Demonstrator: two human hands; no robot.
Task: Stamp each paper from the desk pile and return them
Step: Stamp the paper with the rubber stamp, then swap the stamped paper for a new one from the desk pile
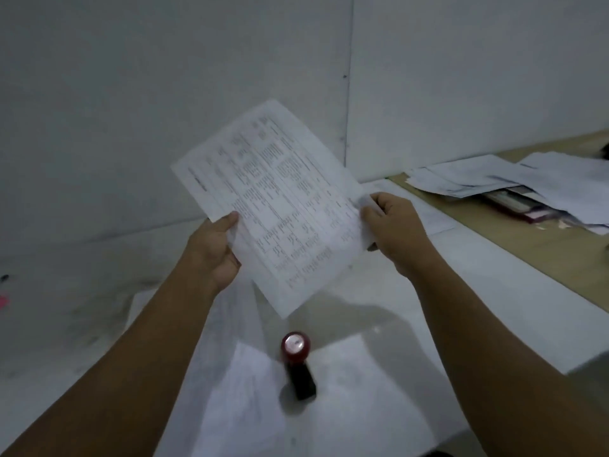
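A printed paper (273, 199) with a table of text is held up above the desk, tilted. My left hand (214, 249) grips its lower left edge, thumb on the front. My right hand (392, 225) pinches its right edge. Below the paper, a stamp (298, 364) with a dark red round top and a black body stands upright on white sheets (346, 407) lying on the desk.
A loose pile of papers (514, 179) lies on a tan wooden surface (527, 258) at the right, over a dark red book or folder (517, 206). White walls stand close behind. A small pink object (2, 301) sits at the far left edge.
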